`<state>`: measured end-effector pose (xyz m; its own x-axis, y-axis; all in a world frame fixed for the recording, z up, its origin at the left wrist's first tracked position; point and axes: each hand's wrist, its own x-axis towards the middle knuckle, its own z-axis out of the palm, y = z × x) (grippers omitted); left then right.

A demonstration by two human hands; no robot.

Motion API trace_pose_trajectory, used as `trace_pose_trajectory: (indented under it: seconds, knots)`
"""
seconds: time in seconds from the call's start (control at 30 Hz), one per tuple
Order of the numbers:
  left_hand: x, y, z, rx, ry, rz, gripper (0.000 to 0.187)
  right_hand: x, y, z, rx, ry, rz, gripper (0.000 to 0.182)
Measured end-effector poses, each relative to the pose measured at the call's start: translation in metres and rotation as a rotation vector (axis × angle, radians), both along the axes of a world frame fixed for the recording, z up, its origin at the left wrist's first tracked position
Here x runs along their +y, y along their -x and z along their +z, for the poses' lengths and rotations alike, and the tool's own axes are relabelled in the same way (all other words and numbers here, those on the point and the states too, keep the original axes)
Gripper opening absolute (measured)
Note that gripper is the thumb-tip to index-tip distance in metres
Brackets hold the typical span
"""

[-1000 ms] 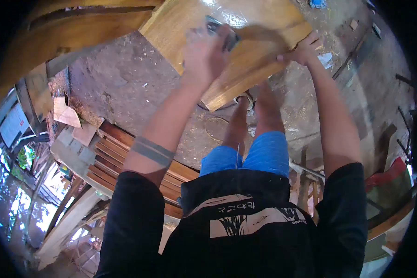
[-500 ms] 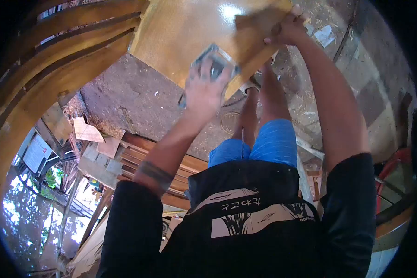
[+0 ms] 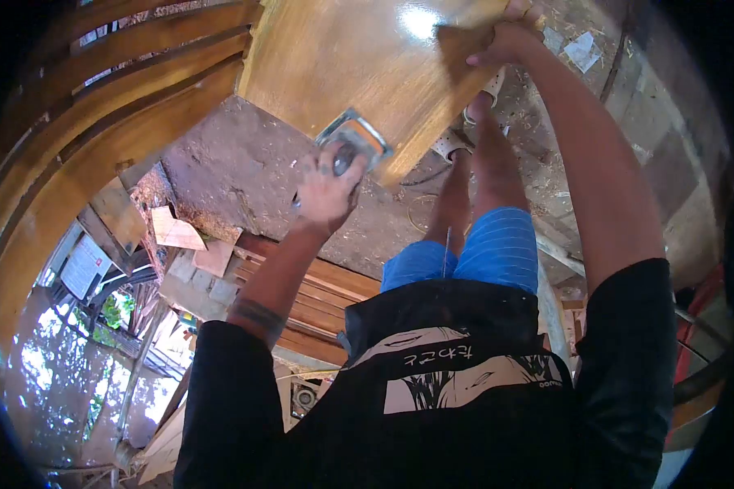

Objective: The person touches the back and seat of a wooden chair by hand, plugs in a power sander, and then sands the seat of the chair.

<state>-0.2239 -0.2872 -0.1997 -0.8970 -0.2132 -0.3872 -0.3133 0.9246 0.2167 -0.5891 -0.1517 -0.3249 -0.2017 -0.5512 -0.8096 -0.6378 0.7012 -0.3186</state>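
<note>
A glossy orange-brown wooden board (image 3: pixel 342 57) spans the top of the view, with a bright light reflection on it. My left hand (image 3: pixel 328 186) is closed around the dark knob of a hand sander (image 3: pixel 367 134), judging by its flat rectangular base. The sander lies over the board's near left corner, its rear part overhanging the edge. My right hand (image 3: pixel 510 41) grips the board's right side, thumb on the top face; its other fingers are partly hidden at the edge.
Curved wooden slats (image 3: pixel 130 90) adjoin the board on the left. A slatted wooden piece (image 3: pixel 318 293) and wood offcuts (image 3: pixel 175 231) lie on the dusty floor (image 3: pixel 220 155). My legs (image 3: pixel 497 179) stand just beneath the board's near edge. A paper scrap (image 3: pixel 581 53) is at upper right.
My left hand and the sander have moved toward me and left, from further in on the board to its near corner. My right hand stays at the board's side. The view has shifted slightly.
</note>
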Motion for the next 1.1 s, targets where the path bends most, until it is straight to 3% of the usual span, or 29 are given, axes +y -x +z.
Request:
trace_pose_trajectory:
  seconds: [0.1, 0.2, 0.23, 0.3, 0.37, 0.47, 0.57, 0.67, 0.77, 0.93, 1.1]
  knots:
    - [-0.007, 0.052, -0.003, 0.033, -0.024, -0.006, 0.048, -0.003, -0.004, -0.019, -0.007, 0.017, -0.027, 0.083]
    - [-0.042, 0.098, 0.002, 0.016, 0.067, 0.081, 0.05, 0.019, 0.016, -0.031, -0.288, 0.174, -0.08, 0.085]
    - [-0.055, 0.094, -0.001, 0.063, 0.095, 0.1, 0.05, 0.022, 0.032, -0.064, -0.331, 0.128, -0.084, 0.085]
    - [-0.081, 0.081, -0.004, 0.167, 0.157, 0.139, 0.049, 0.011, 0.027, -0.065, -0.23, 0.062, -0.107, 0.085]
    - [-0.09, 0.037, -0.005, 0.117, 0.088, 0.139, 0.048, 0.004, -0.006, -0.047, 0.041, 0.012, -0.16, 0.085]
    - [-0.07, -0.009, 0.006, -0.025, 0.072, 0.009, 0.047, -0.01, -0.012, -0.011, 0.201, -0.094, -0.077, 0.085]
    - [-0.049, 0.002, -0.001, -0.011, 0.067, -0.115, 0.048, -0.004, -0.011, -0.021, 0.115, -0.074, -0.157, 0.09]
    - [-0.053, 0.053, 0.002, -0.018, 0.037, -0.051, 0.048, -0.014, -0.013, 0.005, 0.104, -0.137, -0.166, 0.092]
    - [-0.078, 0.061, -0.001, 0.075, 0.099, -0.013, 0.049, 0.008, -0.01, -0.063, 0.08, -0.036, -0.303, 0.091]
    - [-0.076, -0.021, 0.003, -0.052, 0.037, -0.012, 0.05, -0.009, -0.009, -0.013, 0.083, -0.087, -0.12, 0.088]
    - [-0.057, 0.029, 0.002, 0.064, 0.047, -0.165, 0.046, 0.0, -0.001, -0.042, 0.044, -0.075, -0.052, 0.087]
